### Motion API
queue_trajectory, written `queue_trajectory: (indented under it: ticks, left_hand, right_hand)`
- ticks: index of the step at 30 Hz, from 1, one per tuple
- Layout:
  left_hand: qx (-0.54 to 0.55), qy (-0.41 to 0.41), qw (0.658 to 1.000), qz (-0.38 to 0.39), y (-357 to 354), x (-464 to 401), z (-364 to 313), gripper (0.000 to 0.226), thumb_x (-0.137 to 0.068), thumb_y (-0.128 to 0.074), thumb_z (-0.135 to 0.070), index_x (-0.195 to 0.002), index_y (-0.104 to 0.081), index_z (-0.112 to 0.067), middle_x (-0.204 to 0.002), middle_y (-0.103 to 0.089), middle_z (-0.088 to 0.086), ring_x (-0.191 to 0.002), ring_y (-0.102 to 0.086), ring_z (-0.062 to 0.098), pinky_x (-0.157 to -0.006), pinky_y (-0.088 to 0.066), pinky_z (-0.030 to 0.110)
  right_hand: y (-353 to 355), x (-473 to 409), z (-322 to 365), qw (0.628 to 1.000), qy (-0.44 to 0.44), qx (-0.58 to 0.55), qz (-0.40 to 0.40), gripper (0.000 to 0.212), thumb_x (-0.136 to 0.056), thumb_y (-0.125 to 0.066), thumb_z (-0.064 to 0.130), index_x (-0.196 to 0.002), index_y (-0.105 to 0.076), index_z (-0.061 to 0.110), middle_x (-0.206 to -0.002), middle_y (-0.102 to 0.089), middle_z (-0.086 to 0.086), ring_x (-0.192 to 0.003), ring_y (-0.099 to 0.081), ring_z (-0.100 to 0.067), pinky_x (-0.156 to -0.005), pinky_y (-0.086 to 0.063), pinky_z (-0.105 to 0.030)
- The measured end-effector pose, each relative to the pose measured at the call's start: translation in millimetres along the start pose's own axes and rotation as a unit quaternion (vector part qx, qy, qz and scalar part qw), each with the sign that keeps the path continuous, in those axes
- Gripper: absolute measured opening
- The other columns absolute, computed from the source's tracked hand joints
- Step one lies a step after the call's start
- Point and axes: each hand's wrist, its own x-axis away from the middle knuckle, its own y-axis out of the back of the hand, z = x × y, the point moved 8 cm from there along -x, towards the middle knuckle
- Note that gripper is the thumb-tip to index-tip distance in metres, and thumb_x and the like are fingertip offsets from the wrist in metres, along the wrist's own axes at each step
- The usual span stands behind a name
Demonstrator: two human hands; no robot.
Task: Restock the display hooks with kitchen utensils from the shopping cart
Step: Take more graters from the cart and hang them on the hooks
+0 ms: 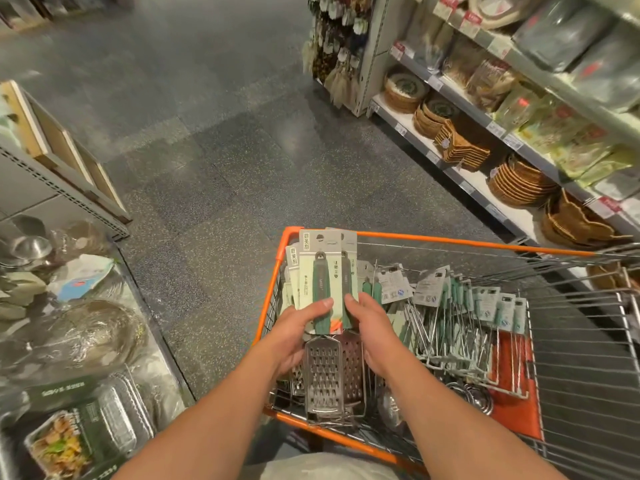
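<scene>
Both bare forearms reach in from the lower edge; left hand (298, 332) and right hand (369, 327) clamp curled fingers on a fanned bunch of green-handled steel graters on pale green cards (323, 292), held at centre frame above the orange-rimmed wire shopping cart (450, 241). Card headers carry Chinese characters, unreadable here. Speckled grey floor (207, 140) upper centre; woven-basket shelving (478, 174) upper right.

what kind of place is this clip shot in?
Most likely a housewares aisle in a retail store: price-tagged shelves of woven baskets, an orange shopping cart full of carded utensils, and both hands, left hand and right hand, holding packaged graters.
</scene>
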Motion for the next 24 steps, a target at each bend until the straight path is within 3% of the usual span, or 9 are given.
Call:
queue_trajectory:
  ticks: [3, 4, 6, 9, 11, 14, 17, 21, 24]
  left_hand:
    - [-0.016, -0.003, 1.000, 0.024, -4.7, 4.5, -7.0, 0.090, -0.058, -0.096, -0.039, -0.134, -0.062, -0.005, -0.119, -0.075, 0.017, -0.105, -0.074, 0.031, -0.084, -0.060, 0.042]
    - [-0.018, -0.003, 0.999, 0.031, -5.6, 5.6, -9.1, 0.094, -0.055, -0.098, -0.041, -0.134, -0.062, -0.005, -0.120, -0.074, 0.017, -0.105, -0.074, 0.031, -0.086, -0.060, 0.043]
    - [-0.016, -0.001, 0.999, 0.038, -5.6, 7.6, -11.6, 0.096, -0.056, -0.099, -0.039, -0.136, -0.060, -0.004, -0.120, -0.074, 0.019, -0.105, -0.074, 0.033, -0.085, -0.060, 0.043]
    - [0.007, 0.011, 1.000, 0.022, -2.8, 7.4, -12.3, 0.114, -0.052, -0.103, -0.032, -0.147, -0.047, -0.005, -0.130, -0.068, 0.023, -0.107, -0.074, 0.038, -0.083, -0.062, 0.048]
    - [0.008, 0.019, 1.000, 0.020, -4.7, 8.9, -14.0, 0.129, -0.046, -0.107, -0.031, -0.154, -0.038, -0.013, -0.136, -0.063, 0.024, -0.108, -0.073, 0.041, -0.087, -0.061, 0.054]
    - [-0.021, 0.019, 0.999, 0.023, -6.1, 12.6, -16.1, 0.132, -0.038, -0.107, -0.040, -0.150, -0.044, -0.009, -0.134, -0.065, 0.021, -0.107, -0.074, 0.037, -0.084, -0.063, 0.048]
    - [-0.042, 0.023, 0.998, 0.035, -10.7, 19.6, -16.9, 0.114, -0.052, -0.102, -0.037, -0.145, -0.047, 0.000, -0.121, -0.071, 0.018, -0.098, -0.076, 0.030, -0.082, -0.063, 0.044]
    - [-0.037, 0.004, 0.999, -0.004, -19.8, 31.7, -20.0, 0.079, -0.063, -0.089, -0.037, -0.130, -0.064, -0.005, -0.101, -0.079, 0.010, -0.083, -0.077, 0.024, -0.072, -0.061, 0.038]
    - [0.014, -0.032, 0.999, -0.040, -22.1, 43.9, -29.4, 0.069, -0.067, -0.085, -0.036, -0.125, -0.067, -0.005, -0.099, -0.079, 0.012, -0.083, -0.077, 0.026, -0.073, -0.061, 0.037]
  right_hand:
    - [-3.6, 3.7, -1.1, 1.000, -0.005, -0.015, 0.002, 0.011, -0.107, -0.053, 0.023, -0.110, -0.061, 0.031, -0.110, -0.072, 0.011, -0.110, -0.067, -0.019, -0.101, -0.052, -0.046]
    - [-5.7, 5.0, 0.2, 1.000, 0.006, -0.007, 0.001, 0.011, -0.107, -0.054, 0.025, -0.110, -0.061, 0.033, -0.109, -0.071, 0.012, -0.112, -0.067, -0.021, -0.103, -0.052, -0.049]
    - [-6.8, 9.6, 3.9, 0.999, 0.016, 0.021, -0.019, 0.025, -0.107, -0.053, 0.028, -0.132, -0.056, 0.029, -0.123, -0.064, 0.011, -0.119, -0.063, -0.021, -0.105, -0.051, -0.050]
    - [-6.6, 16.2, 11.3, 0.997, 0.048, 0.027, -0.046, 0.014, -0.108, -0.052, 0.029, -0.120, -0.059, 0.029, -0.117, -0.068, 0.010, -0.108, -0.066, -0.014, -0.099, -0.052, -0.042]
    - [0.4, 16.2, 8.3, 0.996, 0.047, 0.035, -0.071, 0.025, -0.104, -0.055, 0.035, -0.128, -0.061, 0.031, -0.123, -0.072, 0.005, -0.116, -0.067, -0.020, -0.107, -0.049, -0.053]
    - [10.6, 14.2, 6.4, 0.995, 0.046, 0.037, -0.086, 0.027, -0.107, -0.051, 0.029, -0.132, -0.061, 0.025, -0.123, -0.074, 0.002, -0.117, -0.069, -0.022, -0.107, -0.049, -0.055]
    - [14.4, 14.1, 13.0, 0.994, 0.042, 0.026, -0.094, 0.024, -0.109, -0.049, 0.027, -0.129, -0.060, 0.019, -0.121, -0.074, -0.002, -0.114, -0.070, -0.025, -0.103, -0.052, -0.051]
    - [13.2, 10.3, 32.0, 0.995, 0.039, 0.056, -0.068, 0.023, -0.110, -0.045, 0.026, -0.126, -0.060, 0.017, -0.120, -0.074, -0.005, -0.105, -0.071, -0.022, -0.084, -0.056, -0.040]
    - [15.9, 5.2, 57.3, 0.994, 0.061, 0.084, -0.037, 0.024, -0.110, -0.045, 0.024, -0.126, -0.062, 0.017, -0.116, -0.075, -0.006, -0.103, -0.073, -0.023, -0.091, -0.058, -0.047]
